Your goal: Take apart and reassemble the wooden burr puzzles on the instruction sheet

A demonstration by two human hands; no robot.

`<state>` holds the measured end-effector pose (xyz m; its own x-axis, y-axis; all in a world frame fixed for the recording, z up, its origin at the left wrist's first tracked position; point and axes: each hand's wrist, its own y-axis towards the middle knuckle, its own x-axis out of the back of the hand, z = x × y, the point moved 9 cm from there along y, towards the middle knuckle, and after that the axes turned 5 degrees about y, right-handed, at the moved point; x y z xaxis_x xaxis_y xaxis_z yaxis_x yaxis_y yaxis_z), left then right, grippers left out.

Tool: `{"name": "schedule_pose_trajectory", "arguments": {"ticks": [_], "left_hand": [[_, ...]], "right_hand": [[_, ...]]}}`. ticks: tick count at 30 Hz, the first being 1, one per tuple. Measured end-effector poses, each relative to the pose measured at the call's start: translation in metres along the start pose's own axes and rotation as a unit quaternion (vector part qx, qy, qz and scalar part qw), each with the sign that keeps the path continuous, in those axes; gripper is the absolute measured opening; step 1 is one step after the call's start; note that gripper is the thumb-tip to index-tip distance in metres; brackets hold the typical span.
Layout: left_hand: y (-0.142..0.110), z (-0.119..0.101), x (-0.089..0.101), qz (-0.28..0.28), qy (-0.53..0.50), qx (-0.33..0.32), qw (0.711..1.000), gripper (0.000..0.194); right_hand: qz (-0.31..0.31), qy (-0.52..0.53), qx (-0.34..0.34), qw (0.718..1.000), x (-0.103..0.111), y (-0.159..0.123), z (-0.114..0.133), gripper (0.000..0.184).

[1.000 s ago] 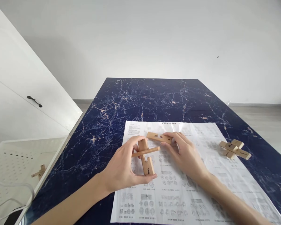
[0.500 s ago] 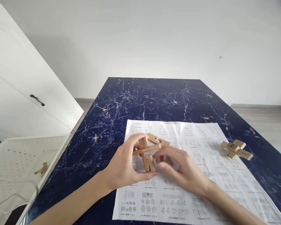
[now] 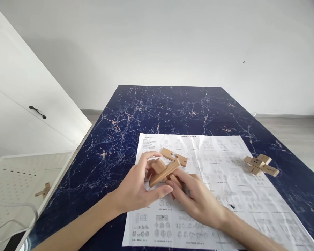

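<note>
Above the printed sheet, both hands are on crossed wooden puzzle pieces (image 3: 165, 172), one lying slantwise over another. My left hand (image 3: 132, 190) curls round their left side, its thumb stretched along the near side. From the right, my right hand (image 3: 199, 200) pinches the lower end of the pieces between thumb and fingers. Part of the joint is hidden by the fingers. Just beyond, a loose notched wooden puzzle piece (image 3: 181, 160) marked 1 lies on the sheet, touched by neither hand.
The creased instruction sheet (image 3: 214, 188) covers the near part of the dark blue marbled table (image 3: 162, 108). At its right edge sits an interlocked wooden puzzle (image 3: 258, 162) with numbers. Lower left, a white perforated basket (image 3: 18, 177) holds another wooden puzzle (image 3: 43, 190) and a cable.
My right hand let go of the notched piece marked 1, moved left and nearer, and took hold of the crossed pieces. Those pieces have turned, and the piece end marked 3 no longer shows.
</note>
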<state>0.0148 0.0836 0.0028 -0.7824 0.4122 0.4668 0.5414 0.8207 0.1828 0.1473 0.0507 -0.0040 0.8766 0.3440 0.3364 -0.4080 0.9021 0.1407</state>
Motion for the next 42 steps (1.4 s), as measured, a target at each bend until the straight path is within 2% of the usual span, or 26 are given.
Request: {"name": "schedule_pose_trajectory", "arguments": {"ticks": [4,7,17,22,24,28,29,30,31,33,36,39,42], "left_hand": [[0.003,0.000,-0.008,0.068,-0.016,0.039,0.997,0.039],[0.004,-0.002,-0.007,0.072,-0.014,0.037,0.997,0.023],[0.009,0.000,0.010,0.005,-0.020,0.042,0.999,0.023],[0.008,-0.001,0.010,-0.015,-0.027,0.029,0.999,0.024],[0.008,0.001,0.017,-0.047,-0.024,0.031,0.998,0.025],[0.004,0.014,0.058,-0.215,-0.041,0.067,0.973,0.039],[0.002,0.017,0.066,-0.247,-0.048,0.072,0.965,0.041],[0.002,0.019,0.069,-0.255,-0.054,0.076,0.963,0.041],[0.003,0.021,0.067,-0.243,-0.055,0.076,0.966,0.042],[0.007,0.018,0.052,-0.175,-0.023,0.064,0.982,0.042],[0.009,0.004,0.020,-0.052,0.104,-0.013,0.993,0.034],[0.005,-0.009,0.001,0.010,0.203,-0.109,0.973,0.031],[0.003,-0.014,-0.004,0.018,0.265,-0.155,0.951,0.036]], "right_hand": [[0.041,0.013,-0.002,0.999,-0.009,0.000,0.004,0.022],[0.048,0.017,0.001,0.999,-0.012,0.000,0.004,0.021],[0.067,0.017,-0.017,0.997,-0.007,0.000,0.001,0.025],[0.074,-0.009,-0.014,0.997,0.000,0.000,0.002,0.030],[0.075,-0.029,-0.008,0.997,0.005,-0.001,0.001,0.031],[0.069,-0.048,-0.017,0.996,0.021,-0.004,-0.007,0.031],[0.055,-0.043,-0.022,0.997,0.027,-0.004,-0.009,0.031],[0.028,-0.042,-0.029,0.998,0.035,-0.003,-0.012,0.032],[-0.008,-0.045,-0.037,0.998,0.044,-0.001,-0.016,0.034],[-0.096,-0.075,-0.055,0.991,0.064,0.000,-0.022,0.038],[-0.187,-0.156,-0.060,0.968,0.085,0.002,-0.026,0.039],[-0.202,-0.208,-0.040,0.956,0.090,0.005,-0.029,0.032],[-0.198,-0.218,-0.043,0.955,0.089,0.005,-0.037,0.020]]}}
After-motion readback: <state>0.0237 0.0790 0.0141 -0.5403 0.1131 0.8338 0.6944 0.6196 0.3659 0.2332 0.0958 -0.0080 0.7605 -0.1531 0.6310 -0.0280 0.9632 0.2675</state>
